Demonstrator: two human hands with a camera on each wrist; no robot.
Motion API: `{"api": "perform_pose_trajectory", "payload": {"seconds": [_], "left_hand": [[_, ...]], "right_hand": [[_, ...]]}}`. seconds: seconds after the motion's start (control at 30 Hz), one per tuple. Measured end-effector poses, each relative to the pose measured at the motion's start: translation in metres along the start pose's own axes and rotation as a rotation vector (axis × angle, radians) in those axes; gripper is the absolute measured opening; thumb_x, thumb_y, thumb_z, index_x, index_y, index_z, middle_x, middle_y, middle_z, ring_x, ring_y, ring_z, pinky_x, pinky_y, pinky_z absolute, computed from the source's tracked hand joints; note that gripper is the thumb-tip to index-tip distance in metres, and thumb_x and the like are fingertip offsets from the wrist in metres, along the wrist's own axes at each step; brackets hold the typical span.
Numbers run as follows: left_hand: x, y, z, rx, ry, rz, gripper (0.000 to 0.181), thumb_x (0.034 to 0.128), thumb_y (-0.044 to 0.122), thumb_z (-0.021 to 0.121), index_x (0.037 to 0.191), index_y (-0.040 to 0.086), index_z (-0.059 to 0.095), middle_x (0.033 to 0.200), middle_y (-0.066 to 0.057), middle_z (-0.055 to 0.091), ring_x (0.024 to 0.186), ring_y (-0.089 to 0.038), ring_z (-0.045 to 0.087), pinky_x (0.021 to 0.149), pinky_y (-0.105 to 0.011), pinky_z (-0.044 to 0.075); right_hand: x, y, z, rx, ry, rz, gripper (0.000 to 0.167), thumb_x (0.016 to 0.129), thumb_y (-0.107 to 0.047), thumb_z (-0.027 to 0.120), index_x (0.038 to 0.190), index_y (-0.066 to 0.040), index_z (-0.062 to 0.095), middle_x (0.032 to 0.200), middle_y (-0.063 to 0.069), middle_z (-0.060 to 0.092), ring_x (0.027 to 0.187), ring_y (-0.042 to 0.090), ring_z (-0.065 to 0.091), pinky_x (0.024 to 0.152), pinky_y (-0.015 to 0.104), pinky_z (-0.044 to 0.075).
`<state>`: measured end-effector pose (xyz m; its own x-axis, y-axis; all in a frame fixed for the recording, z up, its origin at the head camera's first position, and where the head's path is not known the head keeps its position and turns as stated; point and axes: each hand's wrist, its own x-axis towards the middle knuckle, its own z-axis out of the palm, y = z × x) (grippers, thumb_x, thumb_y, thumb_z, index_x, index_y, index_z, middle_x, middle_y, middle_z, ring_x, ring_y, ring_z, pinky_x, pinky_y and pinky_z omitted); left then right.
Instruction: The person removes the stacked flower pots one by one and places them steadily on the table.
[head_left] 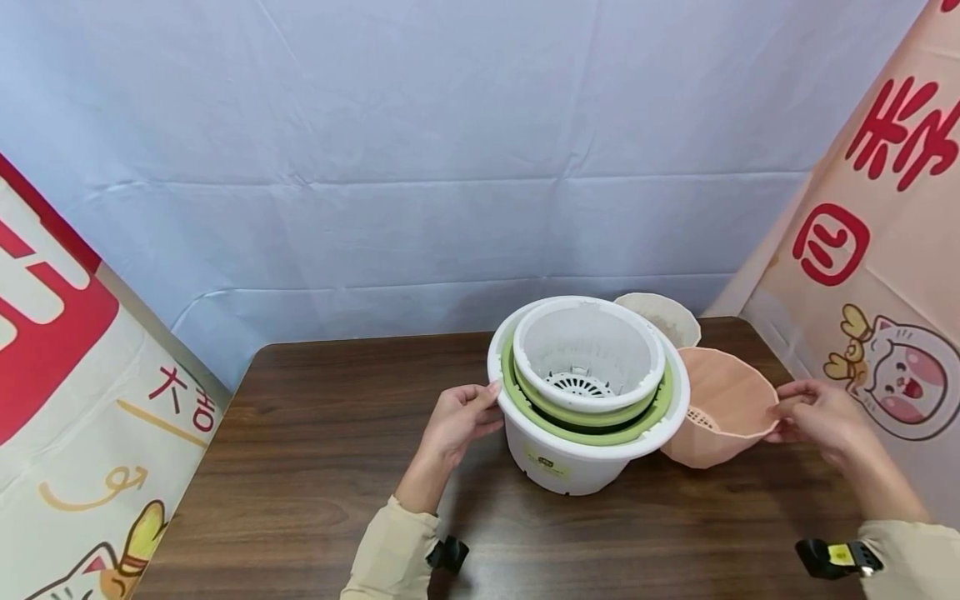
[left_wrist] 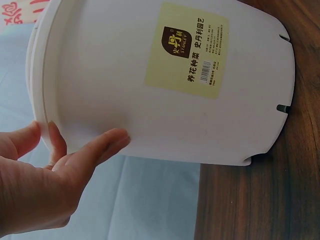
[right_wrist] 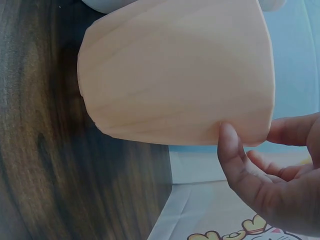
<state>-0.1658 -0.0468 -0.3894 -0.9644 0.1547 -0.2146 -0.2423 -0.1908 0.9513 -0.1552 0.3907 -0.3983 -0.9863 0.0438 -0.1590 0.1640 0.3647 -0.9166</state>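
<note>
A large white flowerpot (head_left: 564, 473) stands on the table with a green flowerpot (head_left: 651, 425) nested inside it. A smaller white pot (head_left: 588, 337) with a slotted bottom sits innermost; whether there is more than one green pot I cannot tell. My left hand (head_left: 463, 421) pinches the large pot's left rim between thumb and fingers. To the right is a peach-coloured flowerpot (head_left: 731, 387) with a wavy rim and holes in its base. My right hand (head_left: 823, 421) pinches its right rim, thumb on the outer wall in the right wrist view.
A cream pot (head_left: 663, 317) stands behind, partly hidden by the white and peach pots. The brown wooden table (head_left: 345, 433) stretches to the left. A pale blue cloth (head_left: 420, 233) hangs at the back, with printed cloths (head_left: 885, 317) on both sides.
</note>
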Motion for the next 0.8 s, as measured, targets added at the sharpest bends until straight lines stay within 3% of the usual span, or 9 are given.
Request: {"api": "perform_pose_trajectory", "payload": {"seconds": [0.17, 0.8], "left_hand": [[0.001, 0.0, 0.0, 0.004, 0.001, -0.001, 0.027, 0.0911, 0.016, 0.058, 0.096, -0.011, 0.058, 0.081, -0.006, 0.064, 0.074, -0.013, 0.063, 0.077, -0.039, 0.053], [0.001, 0.0, 0.001, 0.01, -0.004, 0.004, 0.027, 0.0916, 0.015, 0.057, 0.096, -0.011, 0.057, 0.081, -0.006, 0.063, 0.075, -0.013, 0.063, 0.076, -0.038, 0.053]], "right_hand": [[-0.005, -0.009, 0.01, -0.093, 0.024, 0.048, 0.03, 0.085, 0.009, 0.045, 0.107, 0.023, 0.029, 0.071, 0.005, 0.054, 0.056, 0.013, 0.059, 0.057, 0.033, 0.056], [-0.008, -0.008, 0.015, -0.115, 0.036, 0.083, 0.032, 0.083, 0.009, 0.045, 0.107, 0.023, 0.028, 0.073, 0.008, 0.052, 0.058, 0.013, 0.059, 0.058, 0.032, 0.056]]}}
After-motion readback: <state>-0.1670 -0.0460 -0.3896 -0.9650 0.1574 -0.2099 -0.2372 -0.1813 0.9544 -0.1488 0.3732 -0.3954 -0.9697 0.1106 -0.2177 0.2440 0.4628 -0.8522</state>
